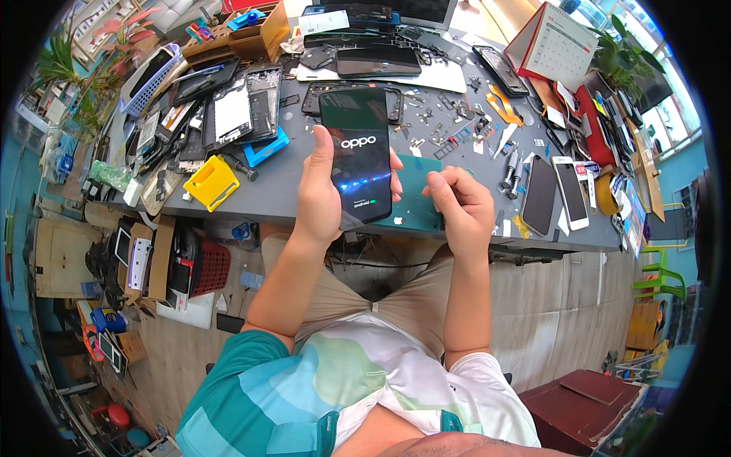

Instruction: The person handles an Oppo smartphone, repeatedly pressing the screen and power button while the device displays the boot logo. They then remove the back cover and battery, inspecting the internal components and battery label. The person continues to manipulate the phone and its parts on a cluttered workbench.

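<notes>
My left hand (317,183) is wrapped round a smartphone (356,169), thumb along its left edge and fingertips showing at its right edge. The phone stands upright above the table's front edge, its dark screen lit with a white start-up logo and some blue reflections. Just to the right, my right hand (462,204) is closed, with thumb and curled fingers together. Whatever it may hold is hidden. Beneath both hands lies a green work mat (415,183), partly covered by the phone.
Dismantled phones (236,110), a yellow plastic holder (212,183) and a blue one (266,147) crowd the left. Small parts (449,141) are scattered beyond the mat. Screwdrivers (512,169), a black phone (539,196) and a white phone (569,193) lie right. A desk calendar (552,47) stands behind.
</notes>
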Motion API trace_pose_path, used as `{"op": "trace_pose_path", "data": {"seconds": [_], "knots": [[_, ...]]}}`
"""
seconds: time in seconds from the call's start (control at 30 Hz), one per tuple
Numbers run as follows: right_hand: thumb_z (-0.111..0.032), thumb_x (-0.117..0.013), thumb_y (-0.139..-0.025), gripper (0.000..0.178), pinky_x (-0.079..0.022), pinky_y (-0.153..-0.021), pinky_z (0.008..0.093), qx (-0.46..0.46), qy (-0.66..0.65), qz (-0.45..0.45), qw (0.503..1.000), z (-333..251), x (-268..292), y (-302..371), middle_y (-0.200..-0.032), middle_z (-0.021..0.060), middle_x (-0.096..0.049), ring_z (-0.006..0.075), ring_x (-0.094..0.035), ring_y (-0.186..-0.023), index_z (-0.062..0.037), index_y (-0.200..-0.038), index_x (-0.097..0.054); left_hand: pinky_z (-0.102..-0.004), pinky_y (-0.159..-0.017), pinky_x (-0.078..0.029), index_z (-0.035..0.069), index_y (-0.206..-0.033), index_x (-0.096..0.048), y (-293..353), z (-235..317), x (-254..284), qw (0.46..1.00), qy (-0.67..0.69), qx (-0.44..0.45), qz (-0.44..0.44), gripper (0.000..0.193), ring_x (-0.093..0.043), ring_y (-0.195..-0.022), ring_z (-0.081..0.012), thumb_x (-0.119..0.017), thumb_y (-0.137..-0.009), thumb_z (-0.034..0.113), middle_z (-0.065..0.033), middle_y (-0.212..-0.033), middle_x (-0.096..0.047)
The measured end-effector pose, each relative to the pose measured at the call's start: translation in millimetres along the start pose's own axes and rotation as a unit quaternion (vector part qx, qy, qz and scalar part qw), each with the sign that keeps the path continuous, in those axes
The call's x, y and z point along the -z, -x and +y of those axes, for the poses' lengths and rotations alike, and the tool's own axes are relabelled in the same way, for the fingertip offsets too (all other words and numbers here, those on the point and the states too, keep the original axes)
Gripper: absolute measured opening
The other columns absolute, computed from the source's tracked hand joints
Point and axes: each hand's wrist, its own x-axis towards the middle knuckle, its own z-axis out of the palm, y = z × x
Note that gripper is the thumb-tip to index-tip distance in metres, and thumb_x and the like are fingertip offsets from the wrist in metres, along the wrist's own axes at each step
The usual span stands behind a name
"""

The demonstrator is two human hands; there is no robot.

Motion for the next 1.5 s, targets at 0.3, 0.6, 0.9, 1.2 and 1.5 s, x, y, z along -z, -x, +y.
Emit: {"op": "trace_pose_path", "data": {"seconds": [0.3,0.6,0.9,1.2,1.5], "knots": [[-0.017,-0.075,-0.105,0.027,-0.028,-0.055,0.0250,0.007,-0.011,-0.004,1.000,4.3,2.3,-0.1,-0.073,-0.0036,-0.060,0.0027,-0.042,-0.061,0.0010,-0.085,-0.070,-0.0412,-0.075,-0.063,-0.005,-0.116,-0.067,0.2,0.5,-2.0,1.000,0.013,-0.005,0.004,0.092,-0.074,-0.079,-0.0276,-0.020,-0.111,0.074,-0.0180,-0.101,-0.073],[-0.017,-0.075,-0.105,0.025,-0.029,-0.055,0.0246,0.010,-0.013,-0.003,1.000,4.4,1.4,-0.3,-0.074,-0.0035,-0.062,0.0024,-0.043,-0.062,0.0008,-0.087,-0.071,-0.0401,-0.074,-0.063,-0.006,-0.113,-0.068,-0.3,0.5,0.7,1.000,-0.013,-0.007,-0.005,0.095,-0.074,-0.079,-0.0271,-0.018,-0.111,0.074,-0.0174,-0.098,-0.074],[-0.017,-0.076,-0.105,0.026,-0.030,-0.055,0.0240,0.008,-0.005,-0.002,1.000,3.2,1.9,-0.1,-0.073,-0.0040,-0.061,0.0018,-0.044,-0.062,0.0005,-0.086,-0.071,-0.0416,-0.073,-0.064,-0.006,-0.116,-0.066,0.4,2.2,-1.7,1.000,-0.013,-0.010,-0.002,0.093,-0.074,-0.081,-0.0277,-0.018,-0.111,0.073,-0.0181,-0.102,-0.073],[-0.020,-0.090,-0.088,0.029,-0.040,-0.056,0.0281,0.148,0.144,0.003,0.979,-7.6,-9.6,6.2,-0.084,0.0027,-0.068,0.0103,-0.053,-0.064,-0.0024,-0.104,-0.073,-0.0432,-0.077,-0.065,-0.003,-0.125,-0.062,-1.3,3.4,-5.4,1.000,0.022,-0.018,0.001,0.087,-0.075,-0.089,-0.0280,-0.019,-0.113,0.071,-0.0184,-0.111,-0.071],[-0.012,-0.089,-0.081,0.059,-0.060,-0.079,0.0422,0.330,0.351,0.021,0.876,-20.6,-61.0,20.6,-0.118,0.0149,-0.072,0.0333,-0.072,-0.095,-0.0007,-0.135,-0.068,-0.0381,-0.093,-0.058,0.001,-0.129,-0.060,-5.8,-11.5,11.4,0.999,0.009,0.007,-0.030,0.075,-0.071,-0.103,-0.0217,-0.024,-0.115,0.066,-0.0148,-0.112,-0.071]]}}
